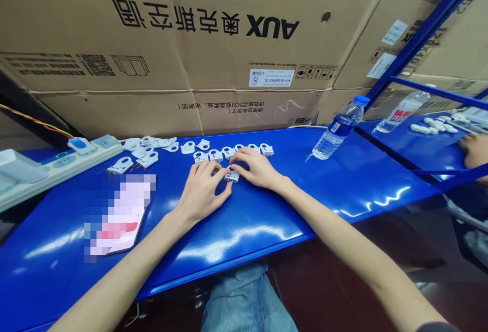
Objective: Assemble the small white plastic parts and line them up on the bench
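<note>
Cardboard cartons [213, 42] are stacked as a wall behind a glossy blue tabletop [267, 220], w/ a power strip [61, 164] at the far left and a pixelated flat item [118, 215] lying near it. A water bottle [339, 128] is seen tilted at the right, beside a blue frame rail [419, 37]. Beyond the rail, another person's hand [475, 151] is seen at a second surface w/ more white pieces.

At centre, one small white clip part [231, 175] is held between both hands, low on the tabletop. It is pinched from the left by the left hand [202, 192], thumb and fingertips closed narrowly on it; the right hand [257, 167] is laid over it from the right, fingers curled, grip also closed on the same piece. Exact finger contact under the right hand can't be made out.

A row of similar white parts [229, 151] is lined up just behind the hands, approx. side by side; a looser group [148, 151] is scattered further left, near the power strip. As a judgement: the lined-up row looks like finished pieces, the scattered group like stock left to do, so work appears partway through, w/ one piece in hand.
</note>
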Motion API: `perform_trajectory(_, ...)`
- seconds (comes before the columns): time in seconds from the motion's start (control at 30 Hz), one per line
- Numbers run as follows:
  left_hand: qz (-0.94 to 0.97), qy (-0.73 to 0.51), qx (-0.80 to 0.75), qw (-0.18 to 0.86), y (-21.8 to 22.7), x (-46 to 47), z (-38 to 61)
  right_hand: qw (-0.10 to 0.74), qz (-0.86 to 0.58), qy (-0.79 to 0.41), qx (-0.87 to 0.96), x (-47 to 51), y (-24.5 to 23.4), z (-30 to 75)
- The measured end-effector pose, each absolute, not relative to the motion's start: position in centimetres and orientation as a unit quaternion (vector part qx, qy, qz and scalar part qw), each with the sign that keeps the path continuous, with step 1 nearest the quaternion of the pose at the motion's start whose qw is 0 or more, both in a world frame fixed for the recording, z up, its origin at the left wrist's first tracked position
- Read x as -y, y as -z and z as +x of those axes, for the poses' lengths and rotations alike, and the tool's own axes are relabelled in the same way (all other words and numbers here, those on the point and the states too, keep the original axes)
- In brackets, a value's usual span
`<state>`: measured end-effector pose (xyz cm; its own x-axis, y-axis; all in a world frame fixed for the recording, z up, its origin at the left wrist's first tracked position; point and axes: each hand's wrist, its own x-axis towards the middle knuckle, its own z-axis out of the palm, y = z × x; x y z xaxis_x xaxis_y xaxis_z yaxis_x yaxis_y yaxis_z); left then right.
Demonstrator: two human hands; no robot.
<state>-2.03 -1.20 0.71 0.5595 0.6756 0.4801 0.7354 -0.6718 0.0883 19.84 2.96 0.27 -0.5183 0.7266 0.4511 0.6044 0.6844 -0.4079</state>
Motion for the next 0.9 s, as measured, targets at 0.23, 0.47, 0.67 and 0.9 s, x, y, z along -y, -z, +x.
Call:
perform_trajectory(0.23,-0.901,0.241,0.356,0.056,-1.1,1.2,-2.0,0.301,-0.42,-0.049,0.855,-2.8,-0.6,19.8)
perform_trajectory(0.47,-0.924,0.199,0.295,0.142,-2.1,1.4,-2.4,0.303,-0.443,-0.004,0.844,-3.3,-0.6,20.2)
perform_trajectory(0.67,-0.907,0.1,0.39,0.123,-3.2,1.0,-4.3,0.36,-0.471,0.009,0.805,-3.4,-0.7,20.9)
perform_trajectory(0.9,-0.831,-0.04,0.549,0.079,-5.5,2.1,-7.0,0.376,-0.484,-0.003,0.79,-3.1,-1.4,21.2)
